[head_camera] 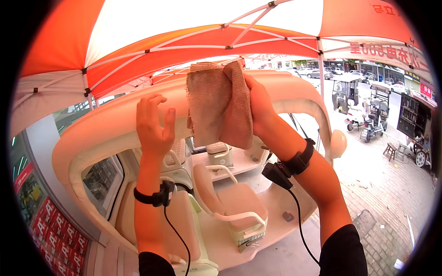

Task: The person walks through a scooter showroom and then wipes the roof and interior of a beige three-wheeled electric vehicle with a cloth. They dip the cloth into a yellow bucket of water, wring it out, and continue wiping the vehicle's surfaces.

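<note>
My right hand point(260, 103) is closed on the right side of a folded brownish-grey cloth point(210, 107), raised in front of the roof. A frayed edge runs down the cloth's left side. My left hand point(153, 124) is lifted to the left of the cloth, fingers apart, nothing in it. Behind both hands curves the cream roof point(114, 114) of a small enclosed vehicle with an open side. Below, inside it, are a front seat with armrests point(241, 203) and a rear bench seat point(179, 220). Whether either hand touches the roof cannot be told.
Red and white canopy point(193, 43) with a metal frame overhead. A cream side mirror point(338, 144) juts out at the right. Stacked red boxes point(57, 234) stand at lower left. Small stools point(390, 151) and parked scooters point(373, 120) are on the paving. Cables hang from both wrist straps.
</note>
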Tool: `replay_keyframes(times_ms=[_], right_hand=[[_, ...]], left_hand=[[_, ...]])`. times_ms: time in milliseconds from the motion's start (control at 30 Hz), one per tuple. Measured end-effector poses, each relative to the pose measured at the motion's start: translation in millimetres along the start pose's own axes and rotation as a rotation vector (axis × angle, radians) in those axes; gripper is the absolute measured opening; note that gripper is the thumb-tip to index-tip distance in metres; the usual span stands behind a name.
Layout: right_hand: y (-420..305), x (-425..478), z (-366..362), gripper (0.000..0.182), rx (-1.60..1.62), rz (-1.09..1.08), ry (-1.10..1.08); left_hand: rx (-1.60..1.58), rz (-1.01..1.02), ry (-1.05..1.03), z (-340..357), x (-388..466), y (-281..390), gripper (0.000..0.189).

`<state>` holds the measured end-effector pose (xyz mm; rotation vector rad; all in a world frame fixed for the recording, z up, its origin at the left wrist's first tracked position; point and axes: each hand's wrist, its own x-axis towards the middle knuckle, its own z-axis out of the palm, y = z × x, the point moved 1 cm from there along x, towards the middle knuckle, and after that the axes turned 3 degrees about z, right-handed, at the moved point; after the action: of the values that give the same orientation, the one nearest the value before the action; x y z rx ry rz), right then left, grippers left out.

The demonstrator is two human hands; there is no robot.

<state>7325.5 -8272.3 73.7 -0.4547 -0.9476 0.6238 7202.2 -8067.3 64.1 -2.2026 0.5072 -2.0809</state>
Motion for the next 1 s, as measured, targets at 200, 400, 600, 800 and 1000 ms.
replay_keyframes(times_ms=[200,400,600,800,1000], right_hand=[[-89.0,-51.4,-66.9,0.051,-0.087,-0.165,0.301],[-158.8,-51.9,-154.2,0.049,-0.239,-0.741,0.609],[-213.8,-6.4,-229.0,0.056,-1.075,-0.909,0.871],[-242.2,53.2,-325.4,0.063,-1.698,0.186,0.477],[-252.8,79.6,-333.5,0.061,-1.674,0.440,0.460]], left_hand=[[0.708,-0.016,-0.179,29.1,14.8,-9.4,0.045],[0.718,-0.059,-0.283,15.7,14.5,-13.5,0.050],[0.671,-0.052,-0.307,19.4,12.7,-3.7,0.047],[0.684,-0.041,-0.208,10.7,10.9,12.4,0.056],[0.600,-0.146,-0.126,27.4,4.3,13.6,0.088]])
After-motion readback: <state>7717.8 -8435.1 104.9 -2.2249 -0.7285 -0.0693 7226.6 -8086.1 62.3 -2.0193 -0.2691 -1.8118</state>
